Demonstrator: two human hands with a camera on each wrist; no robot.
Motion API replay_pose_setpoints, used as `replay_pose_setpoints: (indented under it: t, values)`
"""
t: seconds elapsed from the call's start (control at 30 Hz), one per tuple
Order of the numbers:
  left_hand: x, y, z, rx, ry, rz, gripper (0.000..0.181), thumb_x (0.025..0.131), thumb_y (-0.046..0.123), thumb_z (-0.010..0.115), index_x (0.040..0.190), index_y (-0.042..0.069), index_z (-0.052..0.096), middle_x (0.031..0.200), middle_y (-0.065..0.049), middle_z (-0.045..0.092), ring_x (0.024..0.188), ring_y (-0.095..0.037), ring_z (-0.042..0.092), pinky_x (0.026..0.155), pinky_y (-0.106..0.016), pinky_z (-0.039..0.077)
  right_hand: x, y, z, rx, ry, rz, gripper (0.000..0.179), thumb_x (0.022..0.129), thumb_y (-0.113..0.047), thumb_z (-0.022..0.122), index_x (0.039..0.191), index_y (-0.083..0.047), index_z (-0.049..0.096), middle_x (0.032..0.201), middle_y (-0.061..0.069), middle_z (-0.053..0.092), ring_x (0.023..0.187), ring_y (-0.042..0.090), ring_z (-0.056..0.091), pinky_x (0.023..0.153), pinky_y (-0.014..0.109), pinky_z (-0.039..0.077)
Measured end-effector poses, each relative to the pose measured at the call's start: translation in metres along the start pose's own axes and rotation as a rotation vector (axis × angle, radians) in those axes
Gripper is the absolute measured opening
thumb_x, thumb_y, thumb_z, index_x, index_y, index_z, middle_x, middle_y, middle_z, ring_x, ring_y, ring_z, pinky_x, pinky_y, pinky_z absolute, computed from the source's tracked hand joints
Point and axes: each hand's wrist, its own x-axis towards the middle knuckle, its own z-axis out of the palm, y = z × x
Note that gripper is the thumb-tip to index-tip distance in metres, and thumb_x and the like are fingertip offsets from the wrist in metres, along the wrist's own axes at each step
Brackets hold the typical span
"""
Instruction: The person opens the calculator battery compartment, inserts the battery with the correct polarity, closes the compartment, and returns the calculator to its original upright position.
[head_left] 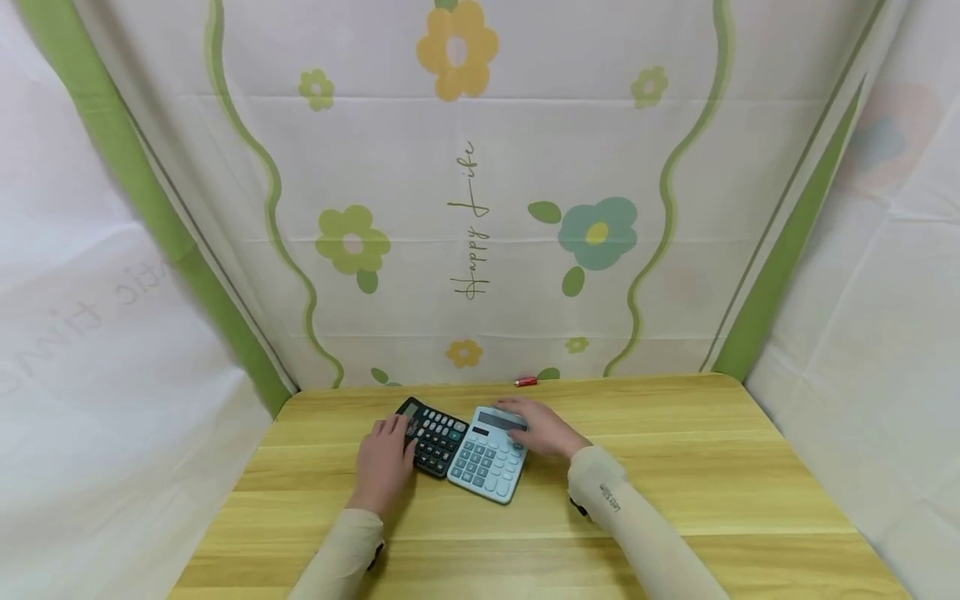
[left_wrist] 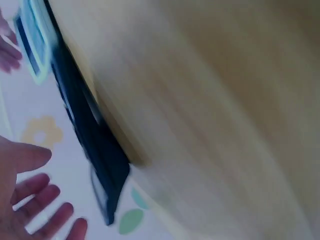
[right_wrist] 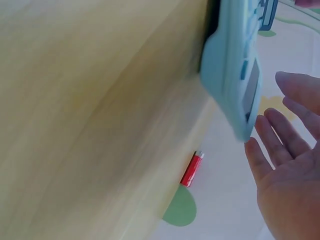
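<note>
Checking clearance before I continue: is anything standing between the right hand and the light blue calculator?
Nothing visible: the right hand is at the display end of the light blue calculator. The black calculator is on the opposite side; the red cylinder lies beyond the hand.

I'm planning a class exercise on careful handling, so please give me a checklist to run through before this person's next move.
1. Black calculator face up on the table: ok.
2. Blue calculator face up: ok.
3. Both calculators square to the table's far edge: not ok, both askew.
4. Left hand unclenched: ok, fingers spread.
5. Right hand touching the blue calculator: cannot tell; it is close at the far corner.
6. Small red cylinder clear of both hands: ok.
</note>
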Motion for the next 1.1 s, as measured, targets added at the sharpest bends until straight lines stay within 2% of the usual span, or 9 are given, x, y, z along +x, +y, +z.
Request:
replay_pose_setpoints:
  t: [0.13,0.2,0.3,0.4,0.53,0.63,0.83,1.1]
  values:
    - [0.003,-0.019,0.005,-0.138,-0.027,-0.143,0.044,0.099,0.018,0.07,0.137,-0.002,0.059,0.134,-0.025,0.061,0.119,-0.044,0.06,0.093,-0.059,0.055,0.004,-0.007,0.004,-0.005,0.004,-0.033,0.053,0.1,-0.015,0.069,0.151,-0.013,0.055,0.157,0.007,0.051,0.147,0.032,0.045,0.121,0.053,0.039]
    - [0.003,-0.026,0.007,-0.227,-0.045,-0.2,0.043,0.1,0.016,0.067,0.137,-0.004,0.057,0.132,-0.028,0.061,0.114,-0.044,0.062,0.092,-0.059,0.055,0.006,-0.011,0.007,-0.015,-0.003,-0.054,0.052,0.1,-0.014,0.069,0.15,-0.012,0.056,0.156,0.008,0.053,0.146,0.032,0.046,0.12,0.052,0.039]
    - [0.004,-0.032,0.007,-0.334,-0.092,-0.262,0.042,0.102,0.013,0.063,0.139,-0.006,0.054,0.13,-0.03,0.062,0.109,-0.042,0.065,0.09,-0.058,0.056,0.007,-0.018,0.011,-0.018,-0.017,-0.076,0.052,0.099,-0.013,0.07,0.149,-0.011,0.057,0.155,0.009,0.054,0.145,0.032,0.047,0.121,0.051,0.039]
    - [0.005,-0.034,0.005,-0.4,-0.148,-0.303,0.042,0.104,0.011,0.058,0.141,-0.008,0.051,0.128,-0.03,0.064,0.107,-0.041,0.067,0.09,-0.057,0.057,0.008,-0.024,0.014,-0.027,-0.03,-0.088,0.052,0.099,-0.014,0.07,0.149,-0.012,0.057,0.155,0.008,0.053,0.146,0.033,0.046,0.121,0.051,0.039]
    - [0.007,-0.037,0.003,-0.44,-0.2,-0.335,0.042,0.105,0.011,0.056,0.142,-0.008,0.05,0.129,-0.032,0.064,0.11,-0.041,0.066,0.093,-0.057,0.056,0.011,-0.031,0.018,-0.048,-0.052,-0.107,0.051,0.099,-0.015,0.069,0.149,-0.012,0.057,0.156,0.008,0.053,0.146,0.033,0.046,0.121,0.052,0.039]
    - [0.008,-0.041,0.004,-0.459,-0.217,-0.349,0.039,0.106,0.013,0.056,0.14,-0.007,0.052,0.126,-0.031,0.066,0.106,-0.038,0.067,0.089,-0.053,0.057,0.012,-0.035,0.021,-0.045,-0.069,-0.113,0.052,0.099,-0.016,0.069,0.15,-0.012,0.056,0.156,0.009,0.053,0.146,0.033,0.046,0.12,0.053,0.039]
    - [0.01,-0.048,0.007,-0.51,-0.229,-0.363,0.036,0.106,0.016,0.058,0.137,-0.004,0.057,0.117,-0.024,0.068,0.097,-0.03,0.066,0.081,-0.046,0.057,0.012,-0.042,0.025,-0.044,-0.087,-0.121,0.052,0.101,-0.017,0.068,0.151,-0.012,0.055,0.155,0.007,0.053,0.146,0.032,0.046,0.12,0.052,0.04]
    - [0.005,-0.055,0.006,-0.485,-0.229,-0.357,0.033,0.106,0.016,0.058,0.133,-0.003,0.059,0.113,-0.022,0.069,0.095,-0.03,0.066,0.08,-0.046,0.056,0.011,-0.051,0.026,-0.065,-0.107,-0.125,0.051,0.101,-0.018,0.067,0.151,-0.014,0.056,0.154,0.006,0.054,0.143,0.029,0.05,0.118,0.049,0.042]
